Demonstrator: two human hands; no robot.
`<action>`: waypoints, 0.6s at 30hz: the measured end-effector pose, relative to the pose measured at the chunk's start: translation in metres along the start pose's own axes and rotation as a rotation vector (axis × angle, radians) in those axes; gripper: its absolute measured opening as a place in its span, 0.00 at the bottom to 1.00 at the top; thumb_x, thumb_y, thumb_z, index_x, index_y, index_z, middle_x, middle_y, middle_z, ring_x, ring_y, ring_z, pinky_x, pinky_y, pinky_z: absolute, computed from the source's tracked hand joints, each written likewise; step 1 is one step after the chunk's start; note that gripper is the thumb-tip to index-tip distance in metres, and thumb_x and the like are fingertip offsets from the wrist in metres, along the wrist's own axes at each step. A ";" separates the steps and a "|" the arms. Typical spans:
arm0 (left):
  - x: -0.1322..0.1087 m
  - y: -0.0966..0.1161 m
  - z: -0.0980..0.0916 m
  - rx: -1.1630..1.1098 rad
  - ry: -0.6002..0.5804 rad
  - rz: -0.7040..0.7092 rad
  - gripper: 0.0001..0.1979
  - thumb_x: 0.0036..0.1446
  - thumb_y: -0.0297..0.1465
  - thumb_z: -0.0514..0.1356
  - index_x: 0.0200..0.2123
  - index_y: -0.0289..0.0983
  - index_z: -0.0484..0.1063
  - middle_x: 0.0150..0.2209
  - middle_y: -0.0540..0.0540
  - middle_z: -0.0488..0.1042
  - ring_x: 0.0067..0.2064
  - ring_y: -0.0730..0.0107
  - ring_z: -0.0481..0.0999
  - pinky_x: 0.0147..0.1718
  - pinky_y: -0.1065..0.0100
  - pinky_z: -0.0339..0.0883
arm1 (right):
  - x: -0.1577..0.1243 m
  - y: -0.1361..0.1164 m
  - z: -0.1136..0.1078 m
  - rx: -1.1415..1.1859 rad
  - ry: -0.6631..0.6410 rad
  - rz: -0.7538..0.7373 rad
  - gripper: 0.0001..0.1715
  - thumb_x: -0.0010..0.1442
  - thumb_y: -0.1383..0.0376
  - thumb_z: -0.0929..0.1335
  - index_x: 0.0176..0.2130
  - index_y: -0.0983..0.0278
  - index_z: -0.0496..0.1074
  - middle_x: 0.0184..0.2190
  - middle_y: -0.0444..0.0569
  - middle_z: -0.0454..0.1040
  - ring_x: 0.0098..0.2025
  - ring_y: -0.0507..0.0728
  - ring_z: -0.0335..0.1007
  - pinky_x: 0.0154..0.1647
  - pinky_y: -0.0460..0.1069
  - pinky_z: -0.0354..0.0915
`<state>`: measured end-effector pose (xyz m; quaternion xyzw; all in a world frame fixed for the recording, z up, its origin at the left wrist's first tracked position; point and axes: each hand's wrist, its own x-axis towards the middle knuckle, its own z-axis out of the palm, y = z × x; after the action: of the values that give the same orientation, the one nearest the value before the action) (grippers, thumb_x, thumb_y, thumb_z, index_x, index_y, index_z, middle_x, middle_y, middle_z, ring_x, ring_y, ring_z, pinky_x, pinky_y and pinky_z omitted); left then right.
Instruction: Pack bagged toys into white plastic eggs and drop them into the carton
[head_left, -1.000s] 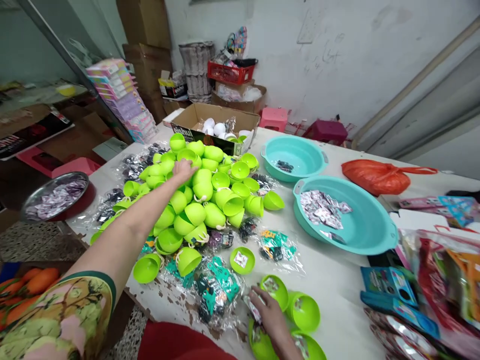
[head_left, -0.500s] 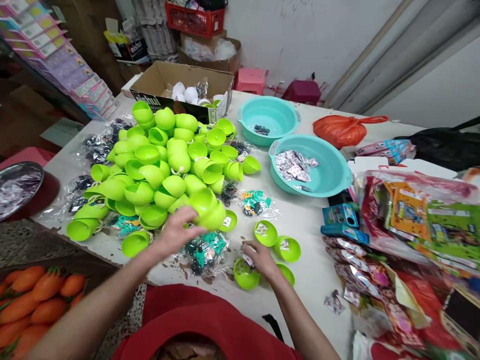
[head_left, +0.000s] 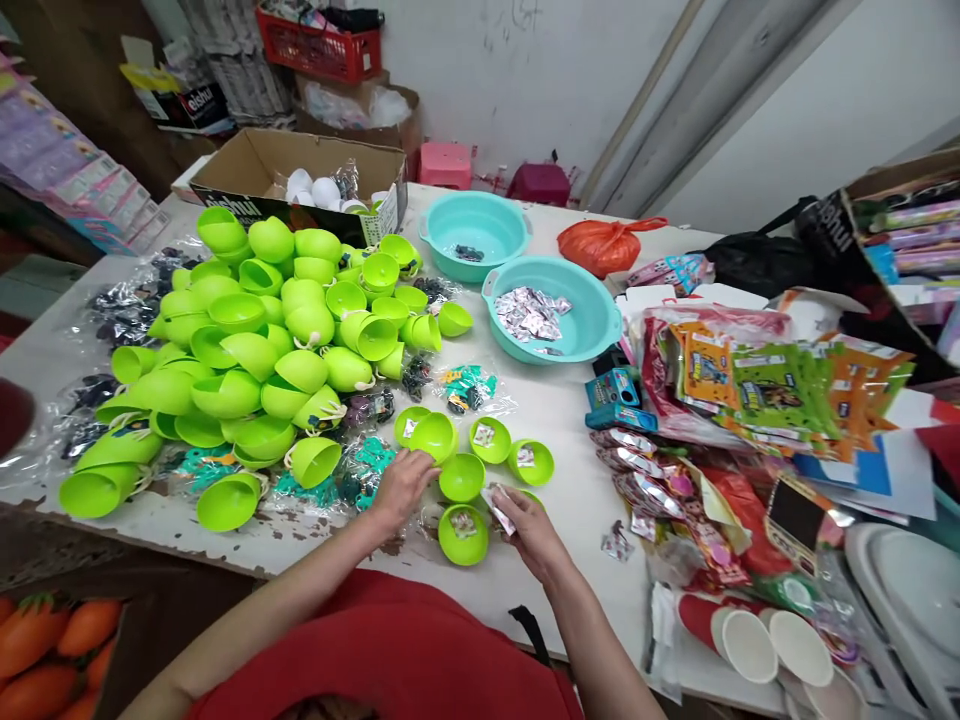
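Observation:
My left hand (head_left: 406,489) is closed on the near edge of a green cup (head_left: 433,437) in front of me. Between the fingers of my right hand (head_left: 527,527) are small silvery-pink packets (head_left: 501,508), beside a green cup (head_left: 462,477) with nothing visible in it. Just nearer stands a green cup (head_left: 463,534) with a packet inside. Two more cups, one at the back (head_left: 490,440) and one at the right (head_left: 532,462), also hold packets. A large heap of green cups (head_left: 247,350) covers the table's left side.
Two turquoise basins (head_left: 555,308) stand at the back, the nearer holding many packets. Behind the heap is an open cardboard box (head_left: 300,165). Bagged green toys (head_left: 466,388) lie mid-table. Snack packs (head_left: 772,385) and paper cups (head_left: 750,645) crowd the right. Orange fruit (head_left: 56,650) sits lower left.
The view has turned right. My left hand has brought green cups from the heap to the group in front of me. A packet now lies in the nearest cup, and my right hand is above it.

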<state>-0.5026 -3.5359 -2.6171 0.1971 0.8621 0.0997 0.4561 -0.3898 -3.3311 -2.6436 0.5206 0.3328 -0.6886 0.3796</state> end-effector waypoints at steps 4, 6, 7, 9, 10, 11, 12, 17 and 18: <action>-0.039 -0.012 -0.005 -0.083 -0.133 0.077 0.13 0.67 0.36 0.48 0.34 0.39 0.69 0.35 0.46 0.73 0.38 0.65 0.70 0.39 0.67 0.63 | 0.003 -0.005 -0.003 0.209 -0.007 -0.002 0.31 0.39 0.49 0.77 0.39 0.64 0.74 0.29 0.47 0.74 0.27 0.51 0.65 0.23 0.44 0.56; -0.056 -0.016 0.005 -0.043 -0.238 0.096 0.12 0.66 0.35 0.49 0.36 0.39 0.69 0.37 0.46 0.74 0.40 0.65 0.71 0.38 0.67 0.64 | 0.005 -0.007 -0.001 0.247 -0.003 0.006 0.30 0.38 0.50 0.78 0.37 0.66 0.74 0.25 0.45 0.72 0.24 0.50 0.62 0.21 0.43 0.52; -0.062 -0.016 0.011 0.028 -0.260 0.091 0.11 0.66 0.35 0.50 0.36 0.39 0.70 0.37 0.45 0.74 0.40 0.64 0.71 0.39 0.66 0.64 | 0.006 -0.007 0.001 0.253 -0.002 0.010 0.29 0.38 0.51 0.78 0.35 0.66 0.74 0.24 0.44 0.71 0.23 0.49 0.61 0.19 0.43 0.50; -0.068 -0.015 0.023 0.203 -0.252 0.070 0.10 0.65 0.33 0.50 0.37 0.38 0.71 0.37 0.44 0.74 0.40 0.60 0.71 0.39 0.62 0.64 | 0.007 -0.007 0.004 0.252 0.000 0.017 0.27 0.39 0.52 0.78 0.33 0.66 0.73 0.21 0.42 0.69 0.22 0.49 0.59 0.18 0.43 0.46; -0.069 -0.014 0.027 0.272 -0.235 0.060 0.10 0.64 0.31 0.50 0.37 0.38 0.71 0.37 0.43 0.74 0.41 0.58 0.70 0.39 0.60 0.64 | 0.007 -0.007 0.005 0.247 0.000 0.018 0.26 0.40 0.52 0.78 0.33 0.66 0.73 0.21 0.42 0.69 0.21 0.48 0.59 0.18 0.43 0.45; -0.068 -0.013 0.030 0.319 -0.216 0.052 0.10 0.63 0.28 0.50 0.37 0.38 0.72 0.37 0.42 0.74 0.41 0.57 0.70 0.39 0.59 0.64 | 0.007 -0.007 0.006 0.239 -0.001 0.018 0.26 0.40 0.52 0.78 0.33 0.66 0.72 0.21 0.41 0.68 0.21 0.48 0.58 0.18 0.43 0.45; -0.066 -0.011 0.032 0.345 -0.200 0.046 0.10 0.62 0.25 0.51 0.37 0.38 0.72 0.36 0.41 0.73 0.41 0.57 0.70 0.39 0.58 0.64 | 0.007 -0.006 0.007 0.231 -0.001 0.018 0.25 0.40 0.53 0.78 0.33 0.66 0.73 0.21 0.41 0.68 0.21 0.48 0.58 0.18 0.43 0.45; -0.041 -0.004 0.032 0.379 -0.195 0.102 0.11 0.61 0.24 0.51 0.37 0.39 0.72 0.36 0.40 0.73 0.43 0.55 0.69 0.39 0.56 0.63 | 0.003 0.000 0.006 0.220 -0.010 0.025 0.28 0.38 0.54 0.78 0.36 0.65 0.74 0.27 0.44 0.73 0.25 0.50 0.62 0.23 0.44 0.56; -0.035 -0.003 0.033 0.375 -0.210 0.126 0.11 0.61 0.24 0.51 0.37 0.39 0.73 0.36 0.40 0.73 0.44 0.55 0.69 0.39 0.56 0.63 | 0.002 0.002 0.006 0.225 -0.010 0.025 0.28 0.37 0.54 0.78 0.36 0.65 0.74 0.29 0.45 0.73 0.26 0.50 0.63 0.25 0.44 0.58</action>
<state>-0.4584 -3.5543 -2.6108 0.3413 0.7991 -0.0552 0.4917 -0.3914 -3.3370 -2.6447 0.5605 0.2449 -0.7196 0.3288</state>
